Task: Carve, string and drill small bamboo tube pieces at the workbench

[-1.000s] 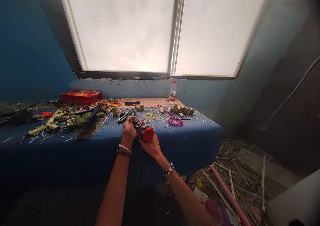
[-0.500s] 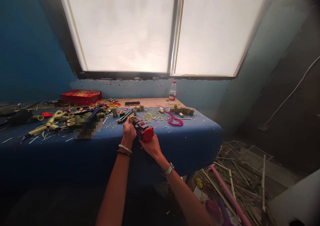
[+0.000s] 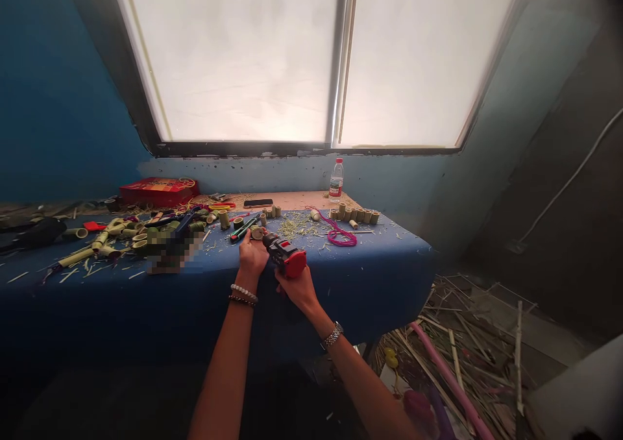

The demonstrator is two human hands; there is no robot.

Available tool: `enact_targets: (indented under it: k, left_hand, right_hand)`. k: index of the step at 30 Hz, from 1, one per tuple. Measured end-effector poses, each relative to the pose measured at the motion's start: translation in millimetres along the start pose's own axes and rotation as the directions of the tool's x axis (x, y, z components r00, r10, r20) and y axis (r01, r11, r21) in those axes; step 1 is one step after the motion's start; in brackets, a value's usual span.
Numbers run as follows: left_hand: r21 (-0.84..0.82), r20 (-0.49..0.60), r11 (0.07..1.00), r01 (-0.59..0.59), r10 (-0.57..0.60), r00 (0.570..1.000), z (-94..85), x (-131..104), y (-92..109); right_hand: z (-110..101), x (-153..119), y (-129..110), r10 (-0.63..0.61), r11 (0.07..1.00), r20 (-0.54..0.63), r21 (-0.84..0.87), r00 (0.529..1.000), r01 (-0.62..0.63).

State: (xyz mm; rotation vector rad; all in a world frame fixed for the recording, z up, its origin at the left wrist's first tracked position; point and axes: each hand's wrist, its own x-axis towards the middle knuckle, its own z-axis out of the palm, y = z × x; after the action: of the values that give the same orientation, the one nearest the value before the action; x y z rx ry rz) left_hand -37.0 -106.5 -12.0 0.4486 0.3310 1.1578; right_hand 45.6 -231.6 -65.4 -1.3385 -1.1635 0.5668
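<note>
My left hand (image 3: 252, 256), with two beaded bracelets at the wrist, is closed around a short bamboo piece (image 3: 257, 233) near the front edge of the table. A red and black cordless drill (image 3: 287, 257) is gripped in my right hand (image 3: 298, 289), which has a metal watch below it. The drill's front end points up and left toward the bamboo piece; its bit is too small to make out. Just beyond my left hand lies a green and black cutter-like tool (image 3: 243, 229). Pale shavings (image 3: 294, 226) are scattered past the drill.
Several bamboo cups (image 3: 357, 215) stand at the right, beside a purple cord (image 3: 341, 235) and a water bottle (image 3: 336, 180). Bamboo pieces and tools (image 3: 141, 232) crowd the left, before a red box (image 3: 158, 191). A phone (image 3: 257, 203) lies behind. Bamboo strips (image 3: 467, 336) litter the floor.
The drill and my right hand have shifted slightly right and down, away from the bamboo piece. More of that piece's end shows in my left hand now.
</note>
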Motion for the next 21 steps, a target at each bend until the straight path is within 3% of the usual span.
enact_targets:
  k: [6,14,21]
  left_hand:
    - [-0.065,-0.013,0.998,-0.008,0.007,1.0,3.1,-0.3,1.4]
    - [-0.011,0.019,1.0,0.004,-0.004,1.0,-5.1,6.5,2.2]
    - [-0.019,-0.004,1.0,-0.014,0.014,1.0,-6.5,11.2,0.5]
  right_hand:
    - [-2.2,-2.1,-0.2,-0.003,0.993,-0.004,0.121,1.0,0.003]
    - [-2.1,-1.6,1.3,0.047,0.965,-0.006,0.26,0.999,-0.044]
    - [-4.2,-0.7,-2.0,0.066,0.957,0.012,0.283,0.998,-0.067]
